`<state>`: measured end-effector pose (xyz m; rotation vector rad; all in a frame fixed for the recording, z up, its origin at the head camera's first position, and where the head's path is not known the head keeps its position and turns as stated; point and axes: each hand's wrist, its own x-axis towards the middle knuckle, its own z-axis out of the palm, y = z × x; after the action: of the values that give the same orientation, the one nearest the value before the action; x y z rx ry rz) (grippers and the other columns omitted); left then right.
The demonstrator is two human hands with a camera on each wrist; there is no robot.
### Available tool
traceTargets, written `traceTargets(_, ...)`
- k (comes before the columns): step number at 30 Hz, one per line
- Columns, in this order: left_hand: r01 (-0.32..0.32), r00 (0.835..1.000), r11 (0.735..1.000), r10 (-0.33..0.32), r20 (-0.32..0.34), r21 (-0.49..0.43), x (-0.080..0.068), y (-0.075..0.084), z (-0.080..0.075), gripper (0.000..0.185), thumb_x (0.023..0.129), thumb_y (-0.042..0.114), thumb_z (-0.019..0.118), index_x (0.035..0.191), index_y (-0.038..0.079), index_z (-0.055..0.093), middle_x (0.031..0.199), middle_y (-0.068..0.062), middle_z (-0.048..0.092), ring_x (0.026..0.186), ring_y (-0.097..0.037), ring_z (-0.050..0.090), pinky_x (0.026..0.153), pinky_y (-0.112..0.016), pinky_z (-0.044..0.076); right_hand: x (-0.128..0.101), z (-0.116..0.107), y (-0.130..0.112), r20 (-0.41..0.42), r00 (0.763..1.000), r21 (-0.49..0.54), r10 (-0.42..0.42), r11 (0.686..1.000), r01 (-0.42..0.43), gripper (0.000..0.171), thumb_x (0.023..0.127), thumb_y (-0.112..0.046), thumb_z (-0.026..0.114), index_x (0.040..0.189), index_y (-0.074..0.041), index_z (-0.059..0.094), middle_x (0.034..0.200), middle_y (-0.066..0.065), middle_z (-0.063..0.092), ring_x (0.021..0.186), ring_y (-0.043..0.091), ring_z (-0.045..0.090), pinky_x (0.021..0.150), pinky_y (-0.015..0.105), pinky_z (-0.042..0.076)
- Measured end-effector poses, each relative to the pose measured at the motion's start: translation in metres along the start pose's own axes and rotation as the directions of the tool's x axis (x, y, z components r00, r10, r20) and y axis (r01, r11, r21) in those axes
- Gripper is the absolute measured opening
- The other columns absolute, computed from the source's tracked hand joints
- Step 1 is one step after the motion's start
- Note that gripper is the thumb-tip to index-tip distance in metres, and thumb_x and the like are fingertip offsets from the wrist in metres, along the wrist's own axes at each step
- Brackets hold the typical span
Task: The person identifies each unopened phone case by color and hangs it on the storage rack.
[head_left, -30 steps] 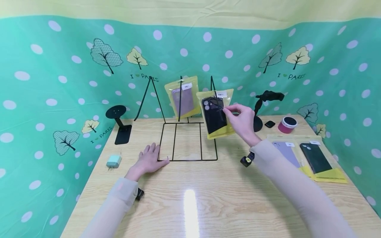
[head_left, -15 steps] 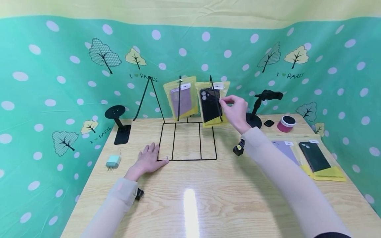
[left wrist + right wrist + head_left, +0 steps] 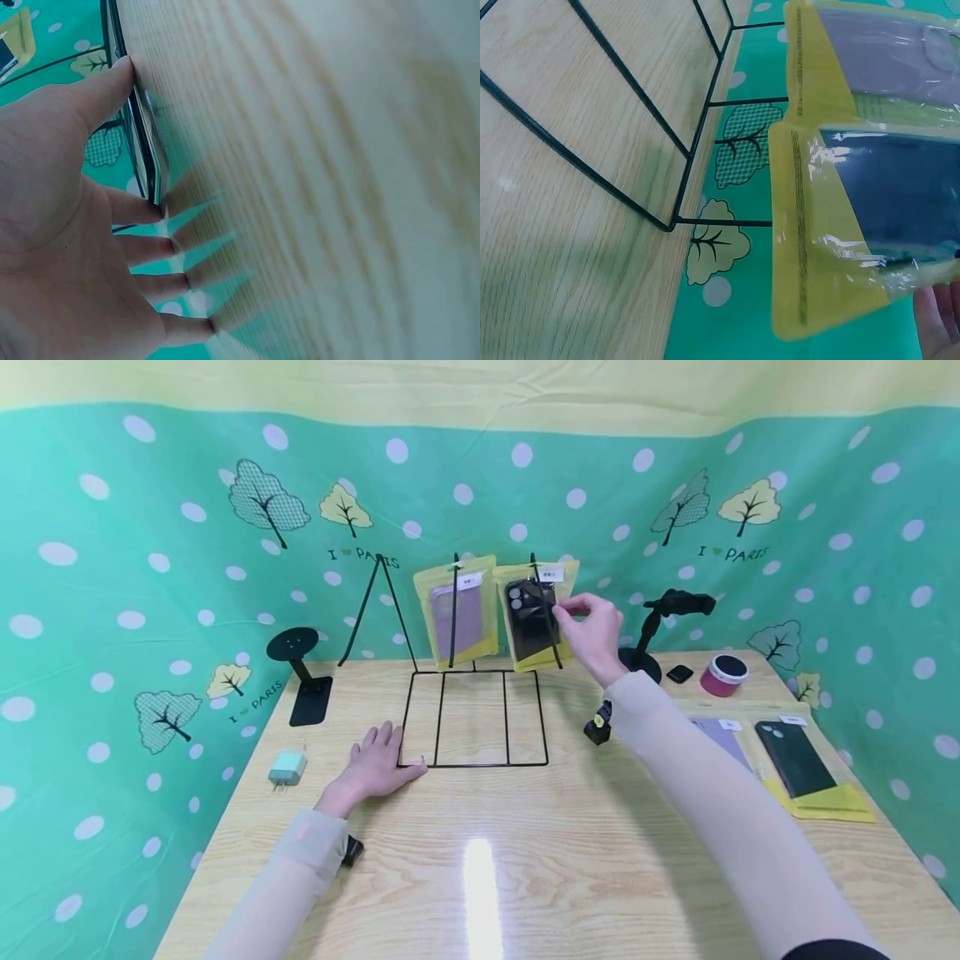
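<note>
Thumb and fingertips of my right hand (image 3: 592, 631) pinch the right edge of a yellow-trimmed clear packet with a black phone case (image 3: 531, 627) in it. That packet is upright at the black wire rack's right prong, which crosses its front. Beside it, a like packet with a purple phone case (image 3: 468, 622) hangs at the middle prong. My left hand (image 3: 372, 762) rests spread at the front left corner of the wire rack (image 3: 480, 766), its thumb against the front wire. In the right wrist view both packets' lower ends show, with my fingers (image 3: 934, 319) at the edge.
Two more phone case packets (image 3: 798, 760) lie at the right. Behind them stand a pink-and-white round tub (image 3: 724, 675), a small black item (image 3: 679, 673) and a black stand (image 3: 645, 627). A black round-topped stand (image 3: 309, 697) and a mint charger plug (image 3: 287, 768) are on the left.
My right hand has carried the black case's packet back, up and slightly left to the rack's right prong; over the last half second it dropped a little. My left hand has stayed put.
</note>
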<state>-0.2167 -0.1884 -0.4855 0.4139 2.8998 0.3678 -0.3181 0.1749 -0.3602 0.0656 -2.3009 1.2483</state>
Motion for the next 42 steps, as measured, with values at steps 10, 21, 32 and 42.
traceTargets(10,-0.007,1.000,1.000,0.007,-0.014,-0.011,-0.001,-0.002,0.004,0.091,0.090,0.056,0.055,0.147,-0.008,0.023,0.151,-0.030,0.017,0.136,-0.049,0.013,0.098,-0.071,0.017,-0.007,-0.005,0.004,0.001,1.000,0.110,0.006,0.994,-0.006,0.050,0.082,-0.037,0.076,0.116,-0.006,0.058,0.113,0.008,0.061,0.100,0.016,0.060,0.080,0.026,0.050)
traceTargets(21,-0.002,1.000,1.000,0.002,0.003,-0.002,-0.002,0.001,0.002,0.092,0.090,0.058,0.053,0.148,-0.007,0.022,0.151,-0.030,0.016,0.136,-0.049,0.013,0.099,-0.071,0.016,-0.021,-0.023,0.015,0.027,0.999,0.075,-0.034,0.997,0.032,0.047,0.085,-0.039,0.072,0.114,-0.005,0.058,0.109,0.007,0.062,0.101,0.019,0.059,0.081,0.029,0.050)
traceTargets(32,0.006,1.000,1.000,-0.006,0.006,-0.002,-0.001,-0.001,0.003,0.094,0.090,0.059,0.053,0.148,-0.007,0.022,0.152,-0.029,0.016,0.136,-0.049,0.013,0.099,-0.070,0.016,-0.044,-0.048,0.030,0.092,0.993,-0.003,-0.070,0.998,0.070,0.041,0.086,-0.038,0.071,0.113,-0.009,0.060,0.107,0.001,0.064,0.096,0.014,0.060,0.077,0.032,0.051)
traceTargets(42,0.006,1.000,1.000,-0.006,0.016,-0.004,0.001,0.000,-0.001,0.093,0.091,0.059,0.051,0.149,-0.006,0.020,0.153,-0.028,0.014,0.138,-0.048,0.010,0.100,-0.070,0.014,-0.074,-0.071,0.058,0.207,0.978,-0.067,-0.016,0.997,0.031,0.039,0.088,-0.031,0.070,0.115,-0.004,0.063,0.109,0.013,0.064,0.096,0.027,0.061,0.080,0.042,0.050)
